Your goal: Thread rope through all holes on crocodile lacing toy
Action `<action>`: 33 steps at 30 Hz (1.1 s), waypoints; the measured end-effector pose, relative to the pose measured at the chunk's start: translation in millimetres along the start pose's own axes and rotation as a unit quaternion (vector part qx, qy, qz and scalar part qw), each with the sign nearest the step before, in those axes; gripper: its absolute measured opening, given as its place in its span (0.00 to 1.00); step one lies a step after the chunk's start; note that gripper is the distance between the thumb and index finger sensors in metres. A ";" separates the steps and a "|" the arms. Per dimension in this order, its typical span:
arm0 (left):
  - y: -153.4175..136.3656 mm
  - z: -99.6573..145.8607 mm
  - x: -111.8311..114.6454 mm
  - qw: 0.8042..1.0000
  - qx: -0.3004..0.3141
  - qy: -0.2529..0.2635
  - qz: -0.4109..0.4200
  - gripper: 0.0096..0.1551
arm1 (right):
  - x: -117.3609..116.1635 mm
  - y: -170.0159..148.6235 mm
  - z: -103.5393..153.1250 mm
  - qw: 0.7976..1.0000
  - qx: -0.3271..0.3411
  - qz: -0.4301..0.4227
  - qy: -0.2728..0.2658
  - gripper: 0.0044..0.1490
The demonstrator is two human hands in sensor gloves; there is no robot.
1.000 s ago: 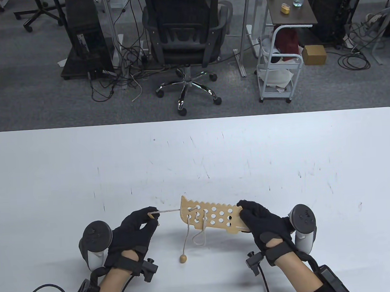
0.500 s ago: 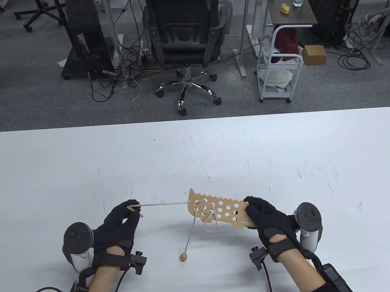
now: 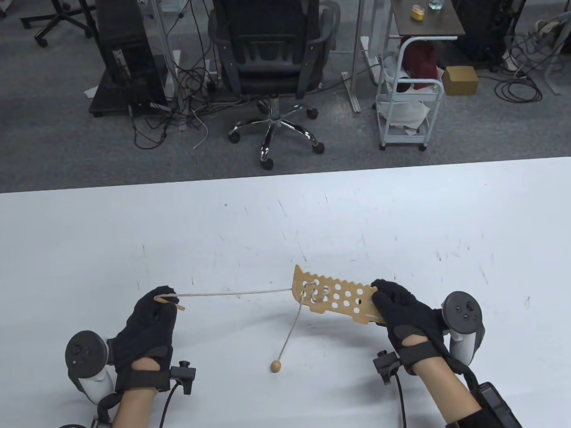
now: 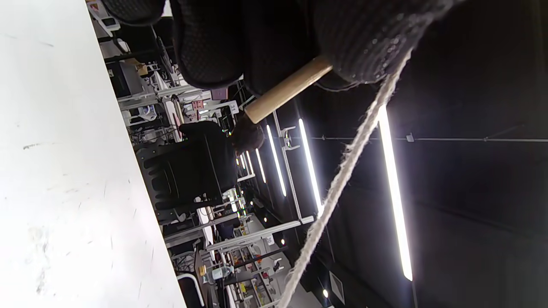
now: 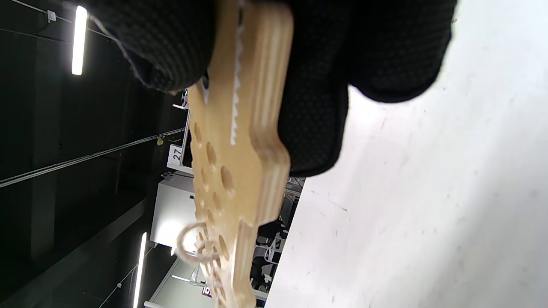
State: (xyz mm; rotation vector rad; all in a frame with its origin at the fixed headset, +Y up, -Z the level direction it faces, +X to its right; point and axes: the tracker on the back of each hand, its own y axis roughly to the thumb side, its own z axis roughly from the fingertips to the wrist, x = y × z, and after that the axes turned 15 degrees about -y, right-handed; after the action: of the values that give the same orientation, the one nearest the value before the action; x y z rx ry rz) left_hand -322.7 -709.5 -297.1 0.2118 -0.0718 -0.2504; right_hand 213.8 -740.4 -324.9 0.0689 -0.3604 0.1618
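Rope (image 3: pixel 232 292) tauter, left grip (image 3: pixel 146 333) farther.

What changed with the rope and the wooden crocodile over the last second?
The left hand, pinching the wooden needle, drew away to the left, and the right hand carried the crocodile board to the right. The rope between them grew longer, and the slack loop under the board shrank to a small ring. The bead stayed on the table; both grips are unchanged.
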 end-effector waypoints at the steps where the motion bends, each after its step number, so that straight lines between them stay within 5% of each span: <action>1: -0.8 0.1 -2.7 1.000 0.001 0.008 0.009 0.25 | 0.9 -1.0 -1.2 1.000 -0.002 0.001 -0.002 0.30; 23: 0.8 3.9 -20.5 0.997 0.013 0.044 0.059 0.25 | 11.3 -10.0 -11.4 0.999 -0.020 -0.003 -0.027 0.29; 33: -4.3 -3.3 -4.8 0.998 -0.016 -0.021 0.049 0.33 | 3.3 -2.0 -4.2 1.000 -0.003 -0.028 0.002 0.29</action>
State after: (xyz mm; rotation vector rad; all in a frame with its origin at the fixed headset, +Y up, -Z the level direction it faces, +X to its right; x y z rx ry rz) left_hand -328.1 -711.7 -301.5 0.1710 -0.1200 -0.1584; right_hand 218.6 -741.4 -327.7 0.0726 -0.3547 0.1045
